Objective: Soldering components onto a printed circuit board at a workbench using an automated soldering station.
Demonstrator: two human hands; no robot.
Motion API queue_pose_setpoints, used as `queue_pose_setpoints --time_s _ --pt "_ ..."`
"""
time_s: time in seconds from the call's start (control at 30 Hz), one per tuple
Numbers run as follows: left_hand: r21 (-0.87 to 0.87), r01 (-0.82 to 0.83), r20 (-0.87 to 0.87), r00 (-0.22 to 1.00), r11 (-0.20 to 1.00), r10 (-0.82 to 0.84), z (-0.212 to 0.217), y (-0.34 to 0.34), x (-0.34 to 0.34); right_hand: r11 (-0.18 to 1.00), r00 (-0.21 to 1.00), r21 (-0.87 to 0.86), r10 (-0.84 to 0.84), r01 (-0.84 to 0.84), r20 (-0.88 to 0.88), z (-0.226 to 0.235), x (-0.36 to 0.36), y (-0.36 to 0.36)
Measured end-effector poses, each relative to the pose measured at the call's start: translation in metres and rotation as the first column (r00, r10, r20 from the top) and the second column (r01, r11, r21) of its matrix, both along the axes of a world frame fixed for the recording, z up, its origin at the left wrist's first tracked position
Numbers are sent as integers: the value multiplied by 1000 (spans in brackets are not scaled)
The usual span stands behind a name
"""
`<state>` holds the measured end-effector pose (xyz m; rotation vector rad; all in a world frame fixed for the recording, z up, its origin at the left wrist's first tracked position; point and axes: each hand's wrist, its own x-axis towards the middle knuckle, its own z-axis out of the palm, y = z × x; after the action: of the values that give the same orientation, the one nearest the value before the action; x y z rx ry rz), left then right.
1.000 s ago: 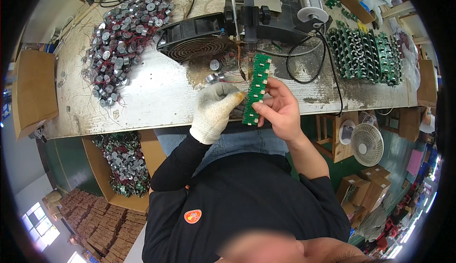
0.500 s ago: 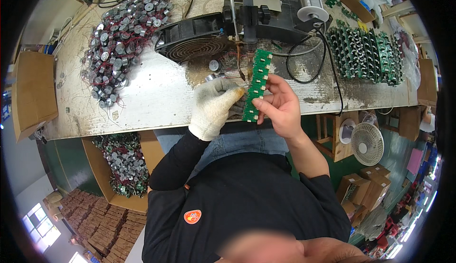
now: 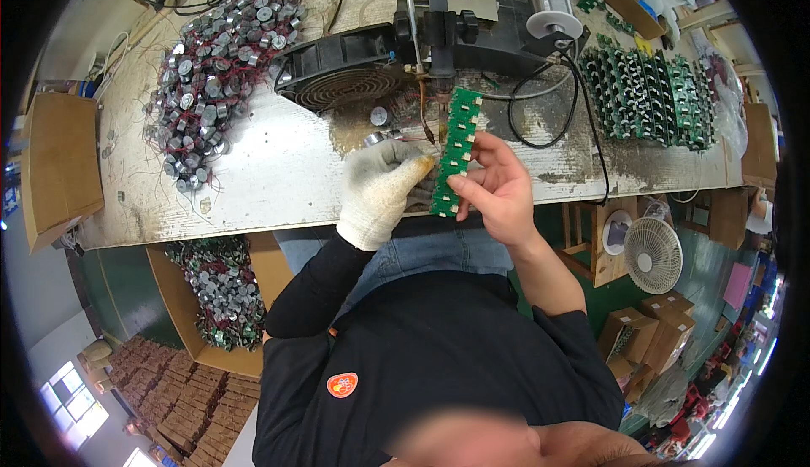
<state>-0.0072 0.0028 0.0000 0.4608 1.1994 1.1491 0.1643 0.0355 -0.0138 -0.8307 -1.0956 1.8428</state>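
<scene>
A long green circuit board (image 3: 458, 148) stands almost upright in the picture, small white connectors along its right side. My bare right hand (image 3: 499, 182) grips its lower right edge between thumb and fingers. At the board's left edge, my left hand (image 3: 381, 182) in a whitish glove with a stained thumb is closed in a pinch; what it holds is too small to make out. The copper-coloured tip of a soldering device (image 3: 429, 121) comes down just above the pinch, beside the board. A silver round component (image 3: 373, 138) lies partly behind the glove, and another silver component (image 3: 379, 116) is farther back.
A heap of silver components with red wires (image 3: 224, 70) covers the table's left. Behind my hands stand a black fan (image 3: 342, 70) and a solder spool (image 3: 552, 3). Rows of green boards (image 3: 650, 96) fill the right. A cardboard box (image 3: 181, 298) of parts stands below the table edge.
The soldering tip sits slightly lower, nearer the pinch. Both hands and the board have barely moved.
</scene>
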Motion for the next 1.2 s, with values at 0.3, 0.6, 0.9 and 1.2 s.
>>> queue_pose_setpoints --time_s 0.3,0.6,0.9,1.2 --pt "84 7 -71 997 996 -2 -7 1 0 1000 1000 -9 -14 14 -2 -5 1 -2" --pt "372 334 -846 506 866 168 -9 -10 -39 999 994 -28 -43 46 99 1 4 4" --pt "445 -60 -888 104 894 449 -13 4 -123 995 989 57 -89 82 122 -10 5 7" --pt "245 -41 -940 -253 969 227 16 78 -165 995 993 63 -77 71 86 -12 2 9"
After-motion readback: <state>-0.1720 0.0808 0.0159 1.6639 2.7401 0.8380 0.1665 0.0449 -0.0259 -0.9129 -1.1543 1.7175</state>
